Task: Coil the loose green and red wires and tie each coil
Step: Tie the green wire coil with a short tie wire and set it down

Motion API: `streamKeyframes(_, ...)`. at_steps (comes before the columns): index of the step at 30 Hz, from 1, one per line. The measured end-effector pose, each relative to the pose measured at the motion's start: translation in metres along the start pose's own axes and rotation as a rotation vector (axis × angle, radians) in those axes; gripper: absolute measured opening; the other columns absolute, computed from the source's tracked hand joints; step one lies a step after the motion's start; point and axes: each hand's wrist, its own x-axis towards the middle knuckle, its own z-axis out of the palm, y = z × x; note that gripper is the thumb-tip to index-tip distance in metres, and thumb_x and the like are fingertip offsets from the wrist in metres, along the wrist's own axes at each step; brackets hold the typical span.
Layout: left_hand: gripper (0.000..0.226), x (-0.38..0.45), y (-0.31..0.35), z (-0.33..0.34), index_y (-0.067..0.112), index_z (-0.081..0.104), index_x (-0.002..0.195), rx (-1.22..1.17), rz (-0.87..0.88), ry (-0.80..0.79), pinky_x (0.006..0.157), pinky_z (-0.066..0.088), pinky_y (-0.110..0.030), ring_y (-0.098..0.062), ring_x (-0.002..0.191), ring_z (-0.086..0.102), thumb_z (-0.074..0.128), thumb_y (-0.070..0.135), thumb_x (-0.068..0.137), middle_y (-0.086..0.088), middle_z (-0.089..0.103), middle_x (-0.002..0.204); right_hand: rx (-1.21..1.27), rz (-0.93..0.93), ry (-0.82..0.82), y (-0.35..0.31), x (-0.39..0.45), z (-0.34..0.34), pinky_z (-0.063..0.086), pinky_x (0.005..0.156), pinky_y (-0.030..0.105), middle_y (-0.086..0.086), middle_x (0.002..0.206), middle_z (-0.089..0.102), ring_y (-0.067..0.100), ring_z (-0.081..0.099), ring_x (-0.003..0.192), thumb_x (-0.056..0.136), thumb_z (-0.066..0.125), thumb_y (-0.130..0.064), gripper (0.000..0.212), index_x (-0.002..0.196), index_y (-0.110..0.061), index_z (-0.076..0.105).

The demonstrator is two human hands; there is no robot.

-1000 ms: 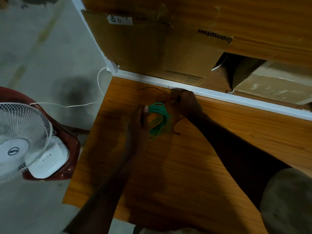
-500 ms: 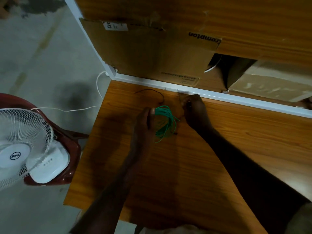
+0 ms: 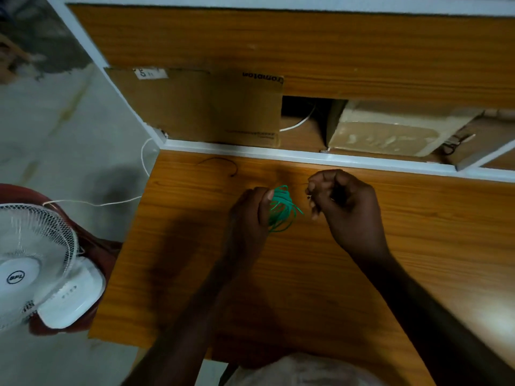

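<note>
My left hand (image 3: 248,215) grips a coil of green wire (image 3: 282,210) just above the wooden table (image 3: 278,274), with the thumb pressed on the coil's left side. To the right of the coil is my right hand (image 3: 344,207), its fingers curled, pinching a thin dark strand at the fingertips. The strand is too fine and dim to name. A short, thin dark wire (image 3: 223,162) lies curved on the table near the back left. I cannot tell its colour in this light.
A white ledge (image 3: 306,156) borders the table's far edge, with cardboard boxes (image 3: 200,107) in the shelf behind it. A white table fan (image 3: 36,263) sits on a red chair at the left, and its white cord (image 3: 94,203) crosses the floor.
My right hand has come back from the white ledge toward the green coil with its fingers pinched. The left hand still holds the coil. The camera has tilted up.
</note>
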Motion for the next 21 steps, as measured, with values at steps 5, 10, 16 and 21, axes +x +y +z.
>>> streamKeyframes(5,0.027,-0.016,0.042,0.015,0.013,0.067,0.108,0.052,0.188,-0.136,0.077,0.046,-0.029,-0.019,0.093,0.062,0.045,0.030,0.110,-0.003,0.059,0.107,-0.157,-0.012,0.002,0.003,0.006,-0.066,0.057,0.061,0.035,0.005,0.082,0.075,0.021,0.068,0.064,0.105,0.062,-0.005,0.017,0.103,-0.011,0.078)
streamKeyframes(10,0.024,-0.043,0.092,0.043,0.015,0.065,0.118,0.056,0.321,-0.226,0.076,0.050,-0.022,-0.013,0.099,0.059,0.048,0.029,0.107,0.001,0.048,0.120,-0.145,0.035,-0.124,0.002,0.001,-0.127,0.056,0.060,0.035,0.016,0.079,0.074,0.023,0.065,0.062,0.104,0.060,0.002,0.020,0.097,-0.005,0.078)
streamKeyframes(16,0.021,-0.051,0.141,0.076,0.006,0.068,0.117,0.003,0.411,-0.256,0.085,0.045,-0.009,-0.006,0.106,0.059,0.054,0.019,0.108,-0.002,0.056,0.124,-0.102,0.249,-0.343,0.006,-0.012,-0.185,0.050,0.053,0.024,0.019,0.079,0.075,0.012,0.061,0.060,0.101,0.065,0.003,0.017,0.095,0.000,0.081)
streamKeyframes(21,0.024,-0.058,0.169,0.101,0.004,0.073,0.119,-0.044,0.404,-0.328,0.092,0.049,-0.019,-0.014,0.108,0.068,0.055,0.016,0.109,-0.006,0.072,0.118,-0.123,0.357,-0.404,0.012,-0.010,-0.219,0.046,0.050,0.022,0.010,0.071,0.070,0.010,0.056,0.058,0.099,0.066,0.001,0.015,0.096,0.002,0.081)
